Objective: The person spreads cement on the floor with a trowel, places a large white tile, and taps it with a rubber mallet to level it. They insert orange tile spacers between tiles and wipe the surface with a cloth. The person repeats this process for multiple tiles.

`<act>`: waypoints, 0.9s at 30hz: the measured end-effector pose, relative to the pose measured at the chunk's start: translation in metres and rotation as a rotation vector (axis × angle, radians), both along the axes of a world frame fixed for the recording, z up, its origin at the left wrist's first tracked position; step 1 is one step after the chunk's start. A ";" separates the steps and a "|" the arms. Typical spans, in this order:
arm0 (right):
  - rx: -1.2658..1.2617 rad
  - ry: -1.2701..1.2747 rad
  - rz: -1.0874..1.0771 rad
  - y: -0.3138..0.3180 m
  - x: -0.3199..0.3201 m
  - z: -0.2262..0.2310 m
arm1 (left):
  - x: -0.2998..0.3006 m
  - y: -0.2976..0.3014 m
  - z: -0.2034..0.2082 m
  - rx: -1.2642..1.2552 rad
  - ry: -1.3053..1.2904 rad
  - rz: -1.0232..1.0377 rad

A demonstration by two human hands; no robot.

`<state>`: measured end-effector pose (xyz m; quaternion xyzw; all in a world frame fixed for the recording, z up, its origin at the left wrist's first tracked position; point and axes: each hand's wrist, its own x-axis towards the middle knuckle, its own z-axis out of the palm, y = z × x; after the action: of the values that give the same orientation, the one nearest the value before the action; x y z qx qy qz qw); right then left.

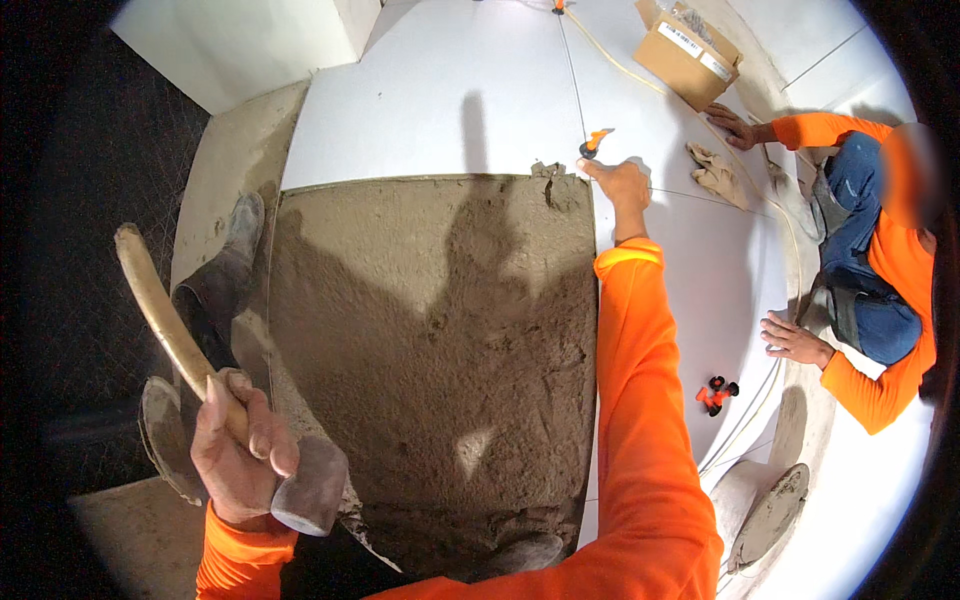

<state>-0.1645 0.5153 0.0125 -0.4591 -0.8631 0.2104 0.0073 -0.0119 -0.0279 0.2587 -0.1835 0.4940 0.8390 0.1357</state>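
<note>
My left hand (240,450) is closed around a mallet (312,487), near where its pale wooden handle meets the dark grey head. The handle points up and away to the left. My right arm stretches forward, and my right hand (618,190) rests at the white tile's edge with thumb and fingers apart. Beside its thumb stands an orange and black tile levelling clip (592,146), at the joint between tiles. Whether the thumb touches the clip is hard to see. Below and between my hands lies a bed of wet grey mortar (430,300), bordered by large white tiles (400,110).
A co-worker in orange sits at right, both hands on the floor. Nearby are a glove (716,175), an open cardboard box (690,50), a yellowish cable (620,65) and several loose clips (716,397). Mortar-crusted buckets (770,515) stand low right and left. A boot (235,245) is at left.
</note>
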 end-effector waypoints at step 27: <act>-0.074 -0.049 -0.026 0.022 -0.005 -0.007 | -0.007 0.012 0.002 0.082 0.065 -0.072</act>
<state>-0.1692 0.5372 0.0053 -0.4753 -0.8486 0.2308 -0.0281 -0.0193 -0.0161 0.2611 -0.1326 0.4695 0.8587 0.1569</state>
